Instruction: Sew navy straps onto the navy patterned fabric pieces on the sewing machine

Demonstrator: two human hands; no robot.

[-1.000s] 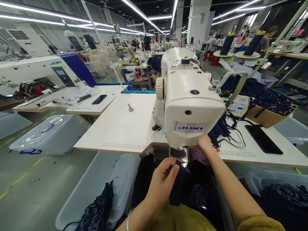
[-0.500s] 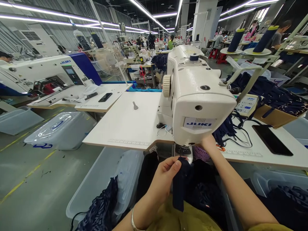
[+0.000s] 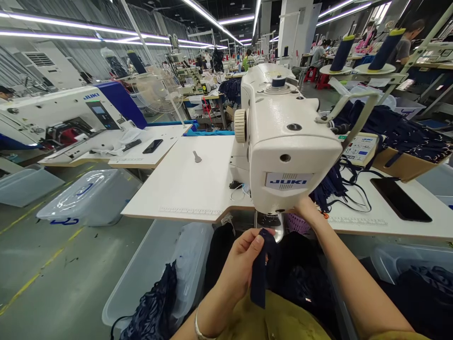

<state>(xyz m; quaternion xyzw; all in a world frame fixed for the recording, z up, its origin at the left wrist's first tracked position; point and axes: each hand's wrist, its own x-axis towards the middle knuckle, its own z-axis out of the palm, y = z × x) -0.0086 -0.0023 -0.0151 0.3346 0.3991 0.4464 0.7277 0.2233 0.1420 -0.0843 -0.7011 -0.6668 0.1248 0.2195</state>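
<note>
My left hand (image 3: 244, 252) pinches a navy fabric strip (image 3: 259, 278) between thumb and fingers, just in front of the metal arm under the sewing machine's head. The strip hangs down toward my lap. The white JUKI sewing machine (image 3: 292, 156) stands directly ahead. My right hand (image 3: 305, 208) reaches behind the right side of the machine's head, and only its wrist end shows. Its fingers are hidden, so what they touch cannot be seen. Near that wrist, a purple basket (image 3: 297, 224) sits below the table edge.
Navy straps (image 3: 327, 189) and a black phone (image 3: 399, 199) lie on the right tabletop. A cardboard box (image 3: 406, 163) of navy fabric stands behind. The left tabletop (image 3: 177, 189) bears a small grey metal piece (image 3: 197, 157). Clear plastic bins (image 3: 141, 269) stand below, one with dark patterned fabric.
The camera view has shifted slightly. My left hand still holds the navy strip, which hangs at a slightly different angle. My right hand stays behind the machine's head.
</note>
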